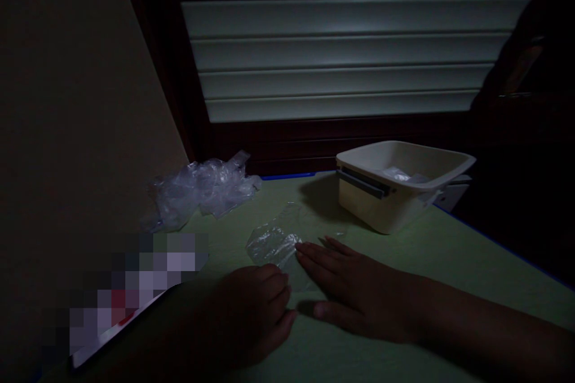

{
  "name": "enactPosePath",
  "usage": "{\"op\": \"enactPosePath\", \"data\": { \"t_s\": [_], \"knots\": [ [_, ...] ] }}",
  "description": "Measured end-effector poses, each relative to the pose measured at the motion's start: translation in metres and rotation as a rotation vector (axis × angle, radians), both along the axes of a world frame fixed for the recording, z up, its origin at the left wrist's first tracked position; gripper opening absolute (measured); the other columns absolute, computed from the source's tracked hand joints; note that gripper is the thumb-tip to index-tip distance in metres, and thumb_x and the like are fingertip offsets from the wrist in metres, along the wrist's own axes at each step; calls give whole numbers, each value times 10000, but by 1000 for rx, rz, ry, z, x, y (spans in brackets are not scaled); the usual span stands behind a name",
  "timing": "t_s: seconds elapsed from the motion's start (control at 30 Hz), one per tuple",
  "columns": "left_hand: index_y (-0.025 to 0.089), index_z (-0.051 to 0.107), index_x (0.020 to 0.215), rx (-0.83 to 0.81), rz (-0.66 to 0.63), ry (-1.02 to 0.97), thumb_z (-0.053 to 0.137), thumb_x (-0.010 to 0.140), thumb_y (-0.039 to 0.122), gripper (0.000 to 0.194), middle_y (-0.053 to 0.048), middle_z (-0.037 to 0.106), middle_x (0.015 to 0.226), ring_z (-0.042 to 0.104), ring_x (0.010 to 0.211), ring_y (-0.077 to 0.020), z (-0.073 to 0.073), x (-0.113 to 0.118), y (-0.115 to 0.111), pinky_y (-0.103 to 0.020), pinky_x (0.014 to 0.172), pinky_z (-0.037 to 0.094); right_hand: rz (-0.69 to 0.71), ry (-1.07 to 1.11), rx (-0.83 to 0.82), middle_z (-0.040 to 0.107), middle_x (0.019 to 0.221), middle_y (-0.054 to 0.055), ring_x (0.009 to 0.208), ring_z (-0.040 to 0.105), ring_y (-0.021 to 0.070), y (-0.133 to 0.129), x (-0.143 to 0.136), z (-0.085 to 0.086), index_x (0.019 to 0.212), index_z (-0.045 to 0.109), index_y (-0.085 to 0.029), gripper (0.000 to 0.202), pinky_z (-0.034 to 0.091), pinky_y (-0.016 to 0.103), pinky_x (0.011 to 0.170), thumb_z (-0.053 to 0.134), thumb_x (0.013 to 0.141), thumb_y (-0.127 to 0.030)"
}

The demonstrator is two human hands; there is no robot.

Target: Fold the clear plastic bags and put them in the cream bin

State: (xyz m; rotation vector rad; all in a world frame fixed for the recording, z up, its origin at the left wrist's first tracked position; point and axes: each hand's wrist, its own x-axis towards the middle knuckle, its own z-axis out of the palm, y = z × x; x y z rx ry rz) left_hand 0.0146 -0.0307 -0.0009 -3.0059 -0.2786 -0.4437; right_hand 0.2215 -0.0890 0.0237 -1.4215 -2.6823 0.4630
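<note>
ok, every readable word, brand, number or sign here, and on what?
None readable.
White-edged, partly red object at left: pixelated, unreadable.
Cream plastic rectangular bin: no legible lettering.
Thin, clear, wrinkled plastic film by the hands: no legible print.

A plastic bag [273, 242] lies on the table [476, 257]. Behind it, a bag heap [209, 187] sits left, a bin [371, 208] right with plastic [399, 174] inside.
</note>
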Motion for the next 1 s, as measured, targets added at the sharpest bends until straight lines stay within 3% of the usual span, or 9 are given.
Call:
{"op": "enactPosePath", "data": {
  "t_s": [0.23,0.37,0.57,0.73,0.8,1.0],
  "knots": [
    [122,602,814,9,-18,-10,445,830,182,168,-77,611,767,572,742,-194,-1,-2,1,-315,653,517,94,139,67,169,1443,191,1332,132,256,5,0,2,1388,198,-32,654,96,467,1076,306,906,-461],
    [128,603,798,23,-14,-20,446,828,191,171,-76,610,756,574,741,-190,-1,-1,1,-309,658,516,161,171,30,238,1424,191,1327,170,233,7,-3,-1,1377,232,-24,616,101,443,1081,317,914,-421],
    [113,611,818,50,-29,-61,435,839,189,192,-83,629,774,577,708,-204,2,0,0,-331,607,530,64,136,31,283,1412,184,1316,214,244,15,5,-4,1367,283,-55,588,113,463,1074,301,917,-433],
    [113,606,816,55,-19,-61,432,840,198,196,-89,635,784,575,707,-204,1,-1,0,-341,612,529,18,287,70,481,1293,138,1171,451,220,23,16,6,1282,432,-133,424,357,368,971,356,924,-347],
    [117,603,812,60,-17,-55,443,836,204,183,-87,635,785,574,707,-203,1,-1,0,-344,614,526,-14,277,134,522,1237,129,1108,500,210,26,20,8,1227,487,-145,358,398,353,929,372,921,-288],
    [124,600,767,88,25,-54,482,805,186,139,-85,633,761,580,710,-212,6,1,-1,-348,601,521,-39,30,254,467,1271,192,1163,448,271,30,26,-7,1242,469,-92,399,388,412,936,389,902,-284]
  ]
}}
